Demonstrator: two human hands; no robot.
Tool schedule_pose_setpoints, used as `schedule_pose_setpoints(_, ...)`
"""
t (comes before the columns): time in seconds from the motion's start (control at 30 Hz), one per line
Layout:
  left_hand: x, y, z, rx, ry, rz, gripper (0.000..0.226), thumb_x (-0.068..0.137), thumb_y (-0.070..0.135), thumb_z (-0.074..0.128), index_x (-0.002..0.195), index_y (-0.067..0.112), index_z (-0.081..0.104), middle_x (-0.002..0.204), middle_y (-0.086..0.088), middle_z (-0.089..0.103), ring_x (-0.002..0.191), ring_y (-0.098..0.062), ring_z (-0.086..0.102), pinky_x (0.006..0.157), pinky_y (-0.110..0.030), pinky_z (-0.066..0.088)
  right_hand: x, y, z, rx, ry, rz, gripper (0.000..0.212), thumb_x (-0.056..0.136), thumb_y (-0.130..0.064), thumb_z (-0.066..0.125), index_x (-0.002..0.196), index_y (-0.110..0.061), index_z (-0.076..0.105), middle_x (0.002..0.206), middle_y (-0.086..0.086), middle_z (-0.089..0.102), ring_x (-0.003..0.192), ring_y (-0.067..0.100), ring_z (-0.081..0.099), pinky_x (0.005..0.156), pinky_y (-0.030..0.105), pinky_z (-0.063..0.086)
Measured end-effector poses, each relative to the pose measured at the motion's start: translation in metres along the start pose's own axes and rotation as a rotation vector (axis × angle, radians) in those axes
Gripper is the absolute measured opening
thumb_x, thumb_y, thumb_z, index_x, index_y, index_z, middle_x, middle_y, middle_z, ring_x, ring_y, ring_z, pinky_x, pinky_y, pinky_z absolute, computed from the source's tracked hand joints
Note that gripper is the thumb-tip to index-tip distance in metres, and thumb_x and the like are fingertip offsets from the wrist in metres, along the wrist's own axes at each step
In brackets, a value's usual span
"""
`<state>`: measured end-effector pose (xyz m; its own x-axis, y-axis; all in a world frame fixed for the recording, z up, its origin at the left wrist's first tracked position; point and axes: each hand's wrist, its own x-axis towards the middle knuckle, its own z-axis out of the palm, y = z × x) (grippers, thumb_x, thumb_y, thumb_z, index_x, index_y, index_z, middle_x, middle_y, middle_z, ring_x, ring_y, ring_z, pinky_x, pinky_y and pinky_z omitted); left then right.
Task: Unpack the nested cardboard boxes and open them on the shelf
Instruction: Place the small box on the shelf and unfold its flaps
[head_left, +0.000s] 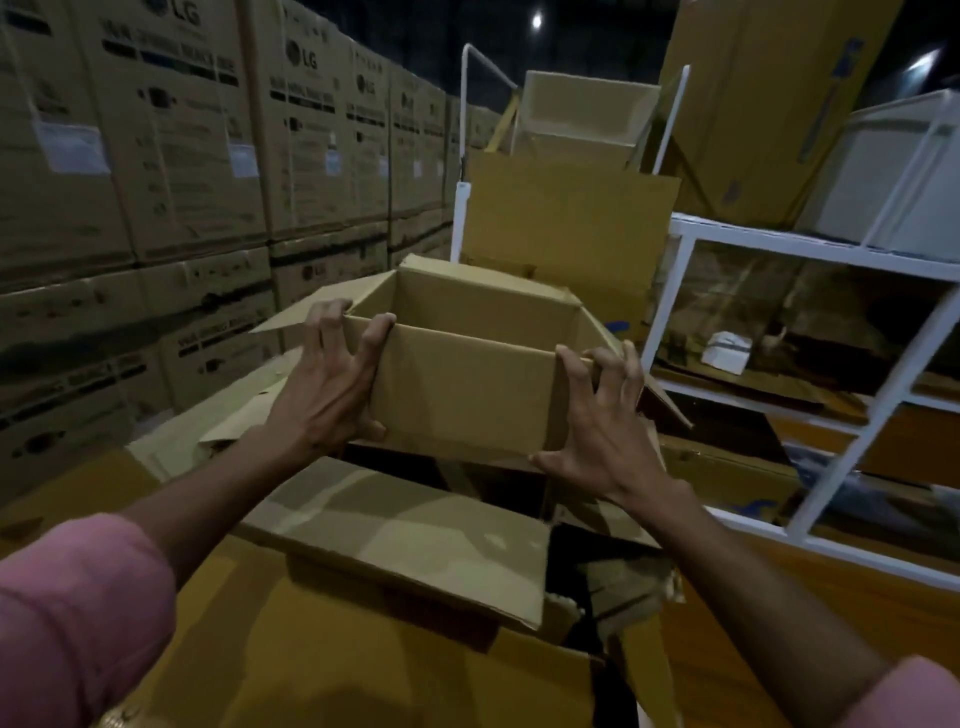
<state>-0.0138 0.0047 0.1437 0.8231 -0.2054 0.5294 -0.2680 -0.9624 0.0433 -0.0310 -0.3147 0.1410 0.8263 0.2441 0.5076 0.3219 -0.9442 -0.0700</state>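
Note:
I hold a small brown cardboard box (467, 389) up in front of me, its top open and its flaps spread outward. My left hand (332, 379) grips its near left corner, fingers curled over the rim. My right hand (602, 421) clasps the near right corner, thumb under the bottom edge. The box looks empty inside. Below it lies a larger open cardboard box (395, 540) with its flaps folded out. A white metal shelf (779, 244) stands to the right.
Tall stacks of printed cartons (182, 156) form a wall on the left. More open cardboard boxes (566, 218) are piled straight ahead against a white frame. On the shelf rest a big carton (753, 104), a white unit (893, 171) and a small white box (727, 353).

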Motion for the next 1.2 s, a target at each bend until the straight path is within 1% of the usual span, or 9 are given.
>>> schedule_pose_setpoints(0.5, -0.008, -0.073, 0.057, 0.018, -0.132, 0.019, 0.140, 0.037, 0.047, 0.096, 0.147, 0.016, 0.016, 0.145, -0.021, 0.020, 0.140, -0.049, 0.018, 0.111, -0.065, 0.037, 0.010, -0.051, 0.047, -0.040, -0.151, -0.001, 0.129, 0.059, -0.075, 0.078, 0.157, -0.027, 0.008, 0.154, 0.011, 0.016, 0.151, 0.043, -0.016, 0.104, 0.065, 0.042)
schedule_pose_setpoints(0.6, 0.002, -0.076, 0.058, 0.087, -0.291, 0.095, 0.138, 0.050, 0.054, 0.091, 0.153, 0.012, 0.009, 0.152, -0.014, 0.011, 0.148, -0.042, 0.008, 0.124, -0.056, 0.015, 0.010, -0.046, 0.041, -0.029, -0.239, -0.027, 0.126, 0.063, -0.078, 0.072, 0.158, -0.028, 0.005, 0.159, 0.005, 0.008, 0.152, 0.038, -0.021, 0.109, 0.062, 0.038)
schedule_pose_setpoints(0.7, 0.010, -0.075, 0.046, 0.092, -0.659, 0.082, 0.134, 0.066, 0.053, 0.082, 0.160, 0.018, -0.006, 0.166, -0.005, 0.000, 0.154, -0.033, -0.001, 0.124, -0.057, 0.001, 0.006, -0.042, 0.033, 0.042, -0.433, -0.054, 0.112, 0.073, -0.080, 0.064, 0.158, -0.032, 0.010, 0.165, -0.006, 0.002, 0.153, 0.027, -0.017, 0.119, 0.061, 0.023)
schedule_pose_setpoints(0.77, 0.012, -0.072, 0.033, 0.067, -0.831, 0.117, 0.113, 0.075, 0.047, 0.077, 0.161, 0.023, 0.008, 0.163, -0.004, 0.018, 0.150, -0.029, 0.018, 0.123, -0.057, 0.014, 0.001, -0.043, 0.031, 0.087, -0.560, -0.060, 0.100, 0.078, -0.083, 0.054, 0.159, -0.034, 0.020, 0.167, -0.006, 0.012, 0.154, 0.022, 0.000, 0.123, 0.054, 0.020)
schedule_pose_setpoints(0.83, 0.008, -0.069, 0.029, -0.014, -0.908, 0.168, 0.072, 0.084, 0.038, 0.070, 0.148, 0.029, 0.038, 0.138, -0.002, 0.049, 0.127, -0.024, 0.048, 0.111, -0.050, 0.040, -0.004, -0.045, 0.034, 0.164, -0.633, -0.038, 0.090, 0.080, -0.086, 0.042, 0.153, -0.033, 0.040, 0.158, -0.004, 0.040, 0.143, 0.019, 0.035, 0.116, 0.046, 0.036)
schedule_pose_setpoints(0.9, 0.000, -0.067, 0.031, -0.140, -0.923, 0.178, 0.037, 0.091, 0.028, 0.062, 0.127, 0.032, 0.057, 0.115, 0.005, 0.062, 0.105, -0.018, 0.059, 0.093, -0.040, 0.052, -0.008, -0.047, 0.040, 0.258, -0.633, 0.002, 0.068, 0.089, -0.078, 0.042, 0.136, -0.032, 0.061, 0.132, -0.012, 0.064, 0.115, 0.008, 0.059, 0.097, 0.036, 0.051)
schedule_pose_setpoints(0.97, -0.006, -0.063, 0.035, -0.161, -0.869, 0.193, 0.018, 0.095, 0.023, 0.057, 0.111, 0.031, 0.062, 0.100, 0.006, 0.064, 0.092, -0.013, 0.060, 0.080, -0.034, 0.052, -0.009, -0.050, 0.045, 0.252, -0.598, 0.035, 0.047, 0.098, -0.065, 0.044, 0.111, -0.030, 0.072, 0.100, -0.016, 0.071, 0.088, 0.004, 0.063, 0.077, 0.033, 0.053)
schedule_pose_setpoints(1.07, -0.013, -0.060, 0.038, -0.097, -0.745, 0.212, 0.013, 0.098, 0.027, 0.053, 0.108, 0.023, 0.060, 0.097, 0.002, 0.062, 0.086, -0.016, 0.058, 0.076, -0.036, 0.053, -0.011, -0.049, 0.050, 0.248, -0.479, 0.047, 0.044, 0.102, -0.054, 0.044, 0.078, -0.023, 0.065, 0.071, -0.005, 0.063, 0.066, 0.013, 0.059, 0.064, 0.039, 0.048)
schedule_pose_setpoints(1.2, -0.018, -0.059, 0.041, -0.095, -0.677, 0.179, 0.030, 0.099, 0.036, 0.053, 0.125, 0.021, 0.057, 0.108, -0.002, 0.064, 0.093, -0.020, 0.062, 0.083, -0.044, 0.057, -0.017, -0.052, 0.049, 0.259, -0.418, 0.063, 0.033, 0.102, -0.050, 0.048, 0.081, -0.033, 0.066, 0.069, -0.016, 0.061, 0.063, 0.002, 0.058, 0.061, 0.033, 0.050)
